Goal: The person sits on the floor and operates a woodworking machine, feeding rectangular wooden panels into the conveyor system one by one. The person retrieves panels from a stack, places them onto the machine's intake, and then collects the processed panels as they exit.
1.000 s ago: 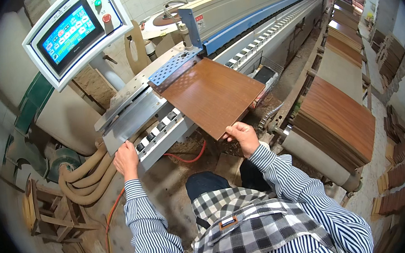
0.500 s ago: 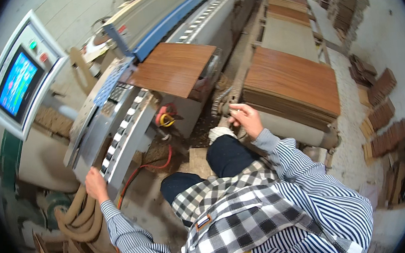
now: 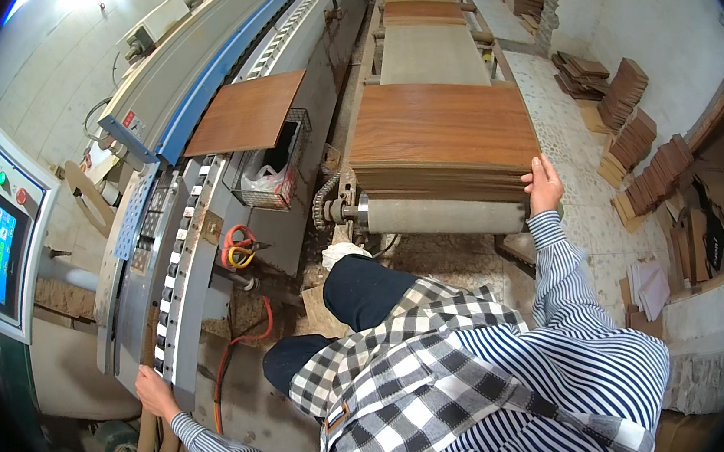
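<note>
My left hand (image 3: 157, 392) rests at the near end of the edge-banding machine's metal bed (image 3: 136, 357), its fingers bent over the edge. Out to the right, my right hand (image 3: 543, 187) holds the near right corner of the top wood-grain panel (image 3: 448, 126), which lies on a stack of similar boards (image 3: 436, 180). Another wood-grain panel (image 3: 248, 113) lies on the machine by the blue guide beam, with neither hand on it.
A control screen (image 3: 0, 248) stands at the left. The stack sits on a roller conveyor (image 3: 439, 214) with more panels behind. Red- and yellow-handled tools (image 3: 240, 248) hang beside the machine, above a red hose (image 3: 255, 334). Brown strip bundles (image 3: 657, 171) lean along the right wall.
My right hand has moved right, from in front of the stack's left side to its right corner. The view has turned; the panel on the machine sits farther along the blue beam.
</note>
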Motion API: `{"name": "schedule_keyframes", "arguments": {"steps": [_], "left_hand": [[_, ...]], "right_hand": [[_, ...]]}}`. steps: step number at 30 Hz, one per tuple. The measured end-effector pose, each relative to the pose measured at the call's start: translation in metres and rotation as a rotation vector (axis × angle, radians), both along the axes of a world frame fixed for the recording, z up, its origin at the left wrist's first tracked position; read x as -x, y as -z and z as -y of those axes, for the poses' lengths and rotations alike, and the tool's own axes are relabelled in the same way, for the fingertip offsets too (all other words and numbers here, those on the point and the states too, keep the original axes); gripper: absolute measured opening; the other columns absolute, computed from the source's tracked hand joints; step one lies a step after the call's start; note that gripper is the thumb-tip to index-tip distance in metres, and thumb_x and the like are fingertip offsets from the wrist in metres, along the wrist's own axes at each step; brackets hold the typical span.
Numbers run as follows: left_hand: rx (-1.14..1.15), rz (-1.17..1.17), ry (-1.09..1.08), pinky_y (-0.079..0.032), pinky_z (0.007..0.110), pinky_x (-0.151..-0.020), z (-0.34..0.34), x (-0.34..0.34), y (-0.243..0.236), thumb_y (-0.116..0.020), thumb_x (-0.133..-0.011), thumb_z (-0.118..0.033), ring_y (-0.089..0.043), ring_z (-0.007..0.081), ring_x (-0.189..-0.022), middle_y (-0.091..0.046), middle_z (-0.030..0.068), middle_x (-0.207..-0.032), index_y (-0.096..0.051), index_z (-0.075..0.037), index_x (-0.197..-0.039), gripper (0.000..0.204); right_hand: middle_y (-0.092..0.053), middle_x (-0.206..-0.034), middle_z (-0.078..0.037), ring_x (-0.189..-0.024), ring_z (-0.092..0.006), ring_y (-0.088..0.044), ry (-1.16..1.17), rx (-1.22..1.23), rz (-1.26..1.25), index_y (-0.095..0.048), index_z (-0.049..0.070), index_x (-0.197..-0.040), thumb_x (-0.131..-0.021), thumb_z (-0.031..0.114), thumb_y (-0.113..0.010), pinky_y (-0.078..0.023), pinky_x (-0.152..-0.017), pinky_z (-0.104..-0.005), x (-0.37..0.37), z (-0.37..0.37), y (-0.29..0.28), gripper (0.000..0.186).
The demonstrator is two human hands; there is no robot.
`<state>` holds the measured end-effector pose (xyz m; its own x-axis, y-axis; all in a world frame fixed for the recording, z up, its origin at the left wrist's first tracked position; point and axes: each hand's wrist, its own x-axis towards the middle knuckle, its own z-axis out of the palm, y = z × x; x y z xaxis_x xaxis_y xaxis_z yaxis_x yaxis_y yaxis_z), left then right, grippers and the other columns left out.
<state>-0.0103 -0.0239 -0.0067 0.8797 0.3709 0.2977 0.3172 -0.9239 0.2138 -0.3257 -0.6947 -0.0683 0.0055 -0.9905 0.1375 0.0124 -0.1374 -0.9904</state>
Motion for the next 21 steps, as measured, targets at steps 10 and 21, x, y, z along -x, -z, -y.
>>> {"name": "schedule_keyframes", "arguments": {"steps": [10,21], "left_hand": [[-0.092,0.019,0.025,-0.041,0.051,-0.071,-0.010,-0.005,0.007,-0.031,-0.089,-0.038,-0.056,0.0413,-0.082,-0.061,0.0220,-0.089,-0.063,-0.001,-0.090,0.048],[-0.006,0.051,-0.054,-0.044,0.050,-0.072,-0.004,0.001,0.001,-0.033,-0.087,-0.038,-0.058,0.0402,-0.082,-0.061,0.0214,-0.087,-0.065,-0.003,-0.086,0.048]], "right_hand": [[-0.056,-0.070,0.000,-0.056,-0.0076,-0.053,-0.271,-0.318,0.338,-0.052,0.009,-0.090,-0.080,0.010,-0.061,-0.042,-0.047,-0.0190,-0.017,-0.056,0.011,0.014],[-0.058,-0.088,-0.005,-0.072,-0.0159,-0.057,-0.887,-0.633,0.330,-0.050,0.007,-0.106,-0.078,0.017,-0.064,-0.049,-0.057,-0.0319,-0.085,-0.105,0.014,0.033]]}}
